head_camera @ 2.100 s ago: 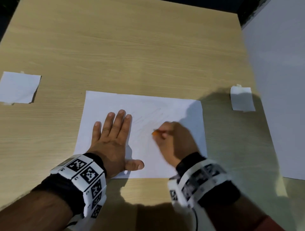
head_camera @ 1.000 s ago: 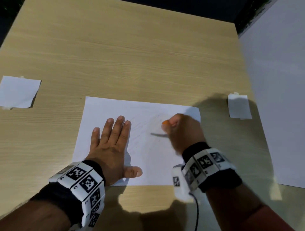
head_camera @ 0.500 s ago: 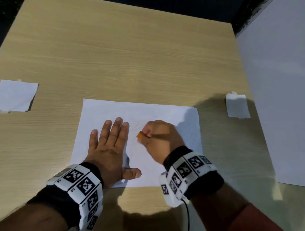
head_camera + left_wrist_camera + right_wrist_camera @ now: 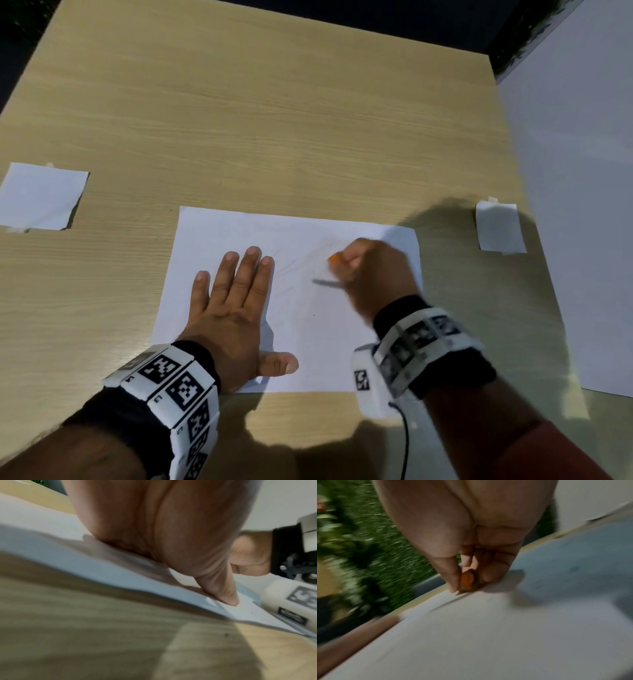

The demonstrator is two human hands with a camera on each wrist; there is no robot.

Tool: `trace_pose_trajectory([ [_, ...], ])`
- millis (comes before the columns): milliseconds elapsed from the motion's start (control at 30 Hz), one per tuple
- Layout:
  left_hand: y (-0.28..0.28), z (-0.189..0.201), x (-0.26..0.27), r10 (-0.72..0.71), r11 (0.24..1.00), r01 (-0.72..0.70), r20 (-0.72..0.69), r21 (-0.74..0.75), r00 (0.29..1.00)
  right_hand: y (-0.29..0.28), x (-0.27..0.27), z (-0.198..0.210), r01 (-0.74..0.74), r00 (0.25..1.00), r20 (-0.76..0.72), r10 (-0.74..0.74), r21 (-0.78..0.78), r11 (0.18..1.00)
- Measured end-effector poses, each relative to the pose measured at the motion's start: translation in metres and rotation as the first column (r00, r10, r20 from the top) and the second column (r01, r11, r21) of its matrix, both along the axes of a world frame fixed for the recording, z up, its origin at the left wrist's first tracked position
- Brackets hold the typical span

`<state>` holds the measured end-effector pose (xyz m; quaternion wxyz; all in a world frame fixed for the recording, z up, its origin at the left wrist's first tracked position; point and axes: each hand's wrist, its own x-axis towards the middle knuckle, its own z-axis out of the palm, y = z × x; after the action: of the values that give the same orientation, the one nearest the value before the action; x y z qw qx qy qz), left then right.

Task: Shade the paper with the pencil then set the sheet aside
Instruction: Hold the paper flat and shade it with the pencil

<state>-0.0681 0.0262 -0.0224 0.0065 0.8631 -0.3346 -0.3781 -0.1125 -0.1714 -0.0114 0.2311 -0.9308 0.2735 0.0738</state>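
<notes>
Your left hand lies flat with straight fingers on the left half of the paper, pinning it to the wooden surface. Your right hand has its grip clenched around the orange pencil, tip down on the sheet's upper right part, where faint grey strokes show. Two small white slips sit well apart at the surface's sides.

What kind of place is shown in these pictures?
Probably a makeshift recording spot: a bare wooden table, small taped paper squares, a white board on the right, and greenery beyond the table edge.
</notes>
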Motion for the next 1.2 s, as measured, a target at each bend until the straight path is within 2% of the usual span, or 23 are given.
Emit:
trace_pose_trajectory([
  [67, 0.001, 0.001, 0.000, 0.004, 1.000, -0.004, -0.006, -0.010, 1.000, -0.022, 0.000, 0.004, 0.113, 0.993, -0.020, -0.116, -0.106, 0.988],
  [100, 0.001, 0.001, 0.000, 0.004, 1.000, -0.004, -0.007, -0.007, 1.000, -0.024, 0.000, 0.005, 0.119, 0.992, -0.017, -0.122, -0.125, 0.985],
  [133, 0.000, 0.002, -0.001, 0.001, 1.000, -0.001, -0.006, 0.005, 1.000, -0.021, 0.000, 0.006, 0.093, 0.995, -0.021, -0.096, -0.116, 0.989],
  [233, -0.001, 0.002, -0.002, -0.007, 0.999, 0.007, 0.000, 0.036, 1.000, 0.010, -0.002, 0.005, -0.093, 0.996, 0.016, 0.092, 0.051, 0.994],
  [300, -0.002, 0.003, -0.001, -0.005, 0.999, 0.005, -0.007, 0.038, 1.000, 0.016, -0.001, 0.003, -0.179, 0.983, 0.041, 0.177, 0.055, 0.982],
  [333, -0.002, 0.003, -0.001, -0.006, 0.999, 0.006, -0.006, 0.035, 1.000, 0.009, 0.002, 0.001, -0.160, 0.987, 0.036, 0.160, 0.018, 0.987],
  [433, -0.001, 0.003, -0.001, -0.007, 1.000, 0.007, 0.002, 0.023, 1.000, -0.024, 0.010, 0.007, 0.060, 0.998, -0.019, -0.062, -0.097, 0.993],
  [500, 0.000, 0.003, -0.001, -0.007, 1.000, 0.007, 0.007, 0.010, 1.000, -0.029, 0.012, 0.010, 0.081, 0.996, -0.032, -0.087, -0.144, 0.986],
  [533, -0.001, 0.002, -0.001, -0.007, 1.000, 0.007, 0.006, 0.004, 1.000, -0.024, 0.012, 0.012, 0.065, 0.998, -0.015, -0.067, -0.105, 0.992],
  [633, -0.001, 0.002, 0.000, -0.003, 1.000, 0.003, 0.012, 0.002, 1.000, 0.014, 0.015, 0.013, -0.041, 0.999, 0.012, 0.040, 0.140, 0.989],
  [700, -0.001, 0.001, -0.001, -0.002, 1.000, 0.002, 0.018, -0.002, 1.000, 0.026, 0.017, 0.008, -0.069, 0.998, 0.000, 0.070, 0.178, 0.982],
  [800, 0.001, 0.001, 0.000, -0.002, 1.000, 0.003, 0.020, -0.017, 1.000, 0.013, 0.019, -0.002, -0.053, 0.998, 0.041, 0.050, 0.069, 0.996],
  [933, 0.002, 0.001, 0.000, 0.003, 1.000, -0.003, 0.002, -0.026, 1.000, -0.019, 0.023, 0.002, 0.158, 0.987, 0.039, -0.155, -0.063, 0.985],
  [1000, 0.000, 0.002, -0.001, 0.006, 1.000, -0.006, 0.000, -0.008, 1.000, -0.008, 0.020, 0.003, 0.096, 0.995, 0.029, -0.095, -0.035, 0.995],
  [1100, -0.001, 0.001, -0.001, 0.008, 1.000, -0.008, 0.002, 0.017, 1.000, 0.028, 0.010, -0.002, -0.144, 0.989, 0.051, 0.139, 0.118, 0.982],
  [1133, -0.001, 0.002, -0.001, 0.009, 1.000, -0.008, -0.003, 0.015, 1.000, 0.030, 0.008, -0.003, -0.151, 0.987, 0.069, 0.143, 0.119, 0.981],
  [1200, -0.001, 0.002, -0.001, 0.007, 1.000, -0.007, -0.006, 0.009, 1.000, 0.012, 0.012, -0.004, -0.038, 0.997, 0.069, 0.035, 0.044, 0.998],
])
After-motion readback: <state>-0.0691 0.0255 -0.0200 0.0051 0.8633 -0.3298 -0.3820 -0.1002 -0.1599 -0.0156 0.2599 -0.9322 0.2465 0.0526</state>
